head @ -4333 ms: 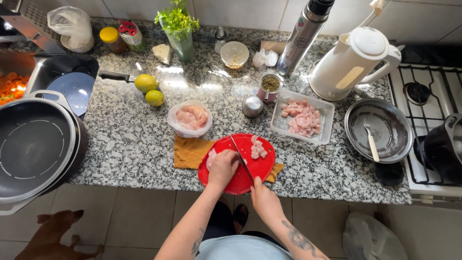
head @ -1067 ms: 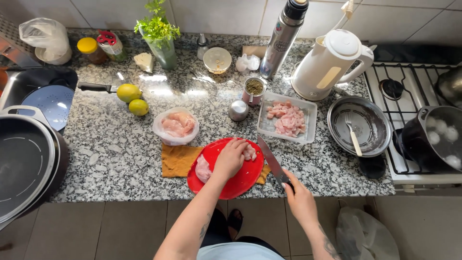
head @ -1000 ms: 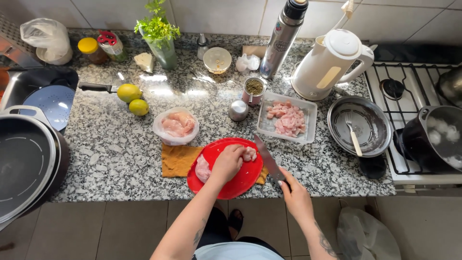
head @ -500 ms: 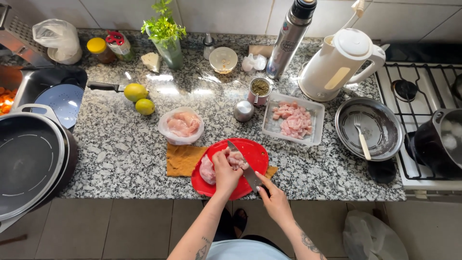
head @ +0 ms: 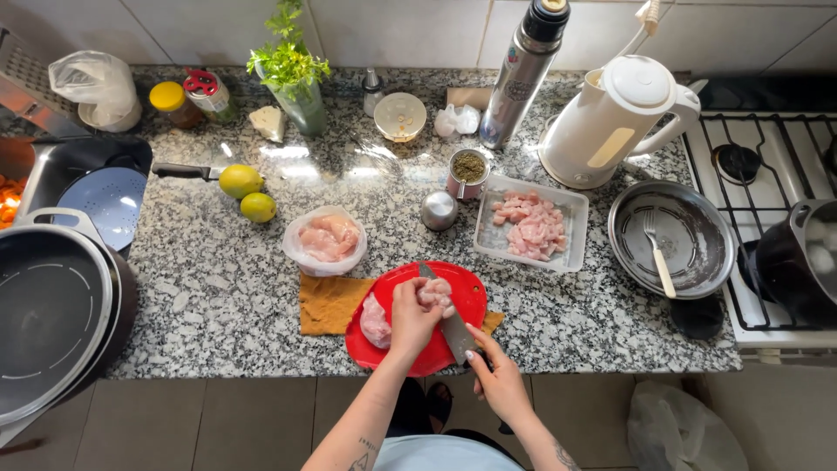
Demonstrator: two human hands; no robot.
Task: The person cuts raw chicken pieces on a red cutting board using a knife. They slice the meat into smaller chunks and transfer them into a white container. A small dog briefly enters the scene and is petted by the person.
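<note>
A round red cutting board (head: 395, 348) lies on an orange cloth (head: 328, 304) near the counter's front edge. Raw chicken (head: 376, 319) sits on the board. My left hand (head: 412, 316) presses down on a chicken piece (head: 436, 292) at the board's middle. My right hand (head: 495, 375) grips the handle of a knife (head: 446, 318), whose blade lies on the board just right of my left hand, tip pointing away from me.
A white tray of cut chicken (head: 531, 227) and a bag-lined bowl of raw chicken (head: 325, 237) sit behind the board. A metal pan with a fork (head: 671, 239), white kettle (head: 615, 121), thermos (head: 524, 70), two lemons (head: 248, 192), large pot (head: 52, 318) and stove (head: 767, 174) surround them.
My right hand swung the knife from off the board's right side back onto the board beside my left hand. My left hand shifted onto the chicken piece at the board's middle.
</note>
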